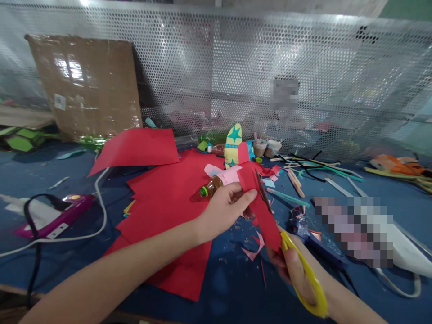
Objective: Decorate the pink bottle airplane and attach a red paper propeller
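My left hand (224,208) is closed on a red paper strip (265,218), pinching it between thumb and fingers near its upper part. Yellow-handled scissors (315,288) are in my right hand (293,270), with fingers through the handle loops. Their blades (264,191) lie along the right edge of the strip, partly hidden by the paper. Just behind my left hand lies a small bottle (212,185) with a green cap and pink paper around it. Large red paper sheets (175,211) spread under and beside my left forearm.
A purple power strip (72,211) with cables lies left. A blue glue gun (317,247) sits right of my right hand. Paper scraps (253,249), sticks (295,182) and a yellow paper piece with stars (232,146) lie around. Behind stand cardboard (87,85) and a perforated metal panel (189,63).
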